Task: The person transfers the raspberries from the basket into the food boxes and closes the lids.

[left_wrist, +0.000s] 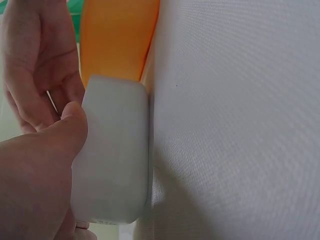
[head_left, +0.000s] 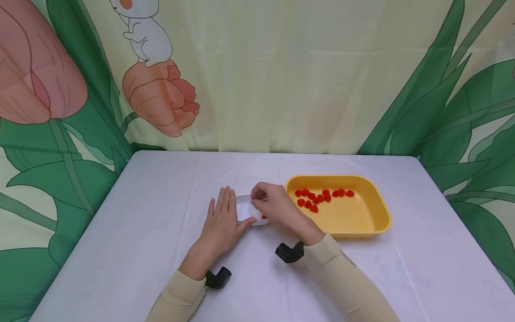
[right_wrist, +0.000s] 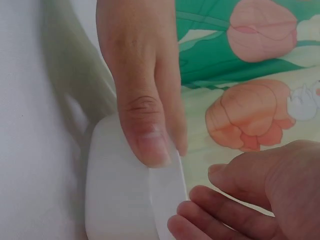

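My left hand [head_left: 221, 223] lies along the left side of a small white dish [head_left: 243, 206], its fingers straight and pointing away. Its thumb [right_wrist: 145, 125] rests at the near rim of the dish. Over the right part of the dish is my right hand [head_left: 277, 205], with fingers loosely bent. In the right wrist view, nothing shows between the right thumb [right_wrist: 240, 172] and fingers [right_wrist: 215, 205]. A small red berry-shaped piece [head_left: 263, 217] shows inside the dish near its front right, partly hidden by the right hand.
To the right stands a yellow tray [head_left: 350, 223] with several small red berry-shaped pieces [head_left: 320, 198] toward its back and left. A white cloth [head_left: 141, 232] covers the table. Behind it hangs a curtain [head_left: 281, 80] printed with flowers and leaves.
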Demonstrator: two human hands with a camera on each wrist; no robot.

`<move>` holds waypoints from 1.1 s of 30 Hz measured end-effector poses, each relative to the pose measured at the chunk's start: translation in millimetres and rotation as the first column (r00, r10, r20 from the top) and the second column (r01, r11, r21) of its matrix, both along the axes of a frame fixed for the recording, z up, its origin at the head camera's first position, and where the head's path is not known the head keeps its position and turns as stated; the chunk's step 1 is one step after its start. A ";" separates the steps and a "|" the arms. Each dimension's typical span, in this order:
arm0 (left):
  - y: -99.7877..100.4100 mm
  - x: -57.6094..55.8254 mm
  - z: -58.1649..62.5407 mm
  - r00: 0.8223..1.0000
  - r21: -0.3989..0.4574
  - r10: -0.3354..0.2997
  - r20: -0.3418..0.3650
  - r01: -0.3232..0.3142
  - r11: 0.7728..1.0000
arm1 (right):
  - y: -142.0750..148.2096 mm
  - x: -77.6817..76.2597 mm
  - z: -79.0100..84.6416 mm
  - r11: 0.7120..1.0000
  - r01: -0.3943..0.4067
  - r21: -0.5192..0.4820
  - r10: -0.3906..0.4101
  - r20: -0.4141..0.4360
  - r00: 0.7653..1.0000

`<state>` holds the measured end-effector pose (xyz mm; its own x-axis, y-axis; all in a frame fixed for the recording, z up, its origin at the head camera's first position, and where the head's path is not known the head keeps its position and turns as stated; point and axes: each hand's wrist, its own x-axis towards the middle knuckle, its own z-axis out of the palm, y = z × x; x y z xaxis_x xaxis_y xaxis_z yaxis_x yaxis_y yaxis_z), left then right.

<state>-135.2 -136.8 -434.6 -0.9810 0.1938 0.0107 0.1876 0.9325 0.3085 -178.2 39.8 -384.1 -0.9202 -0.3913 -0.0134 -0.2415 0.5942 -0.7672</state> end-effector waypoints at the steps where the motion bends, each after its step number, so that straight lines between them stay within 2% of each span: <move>1: 0.1 0.0 -0.1 1.000 -0.001 -0.001 -0.001 0.001 1.000 | 1.3 -0.1 0.8 1.000 0.003 -0.007 -0.003 0.006 1.000; 10: 0.8 0.1 -0.2 1.000 0.015 -0.007 0.012 0.007 1.000 | 17.3 -2.8 7.6 0.997 0.032 -0.066 -0.031 0.015 0.999; 15: 0.9 -1.1 0.7 0.999 0.028 -0.023 0.022 0.022 0.999 | 33.7 -2.6 11.6 0.994 0.056 -0.097 -0.058 -0.019 0.998; 19: 1.1 -1.9 1.4 0.999 0.041 -0.032 0.015 0.031 0.999 | 52.3 -2.2 15.6 0.989 0.104 -0.107 -0.108 -0.037 0.993; 28: -1.0 -2.9 -2.4 0.998 0.054 -0.044 -0.044 0.047 0.997 | 82.8 -0.6 19.2 0.975 0.193 -0.111 -0.193 0.009 0.981; 33: -2.1 -3.1 -2.0 0.999 0.052 -0.046 -0.012 0.046 0.998 | 99.4 1.6 19.0 0.968 0.231 -0.099 -0.231 0.010 0.973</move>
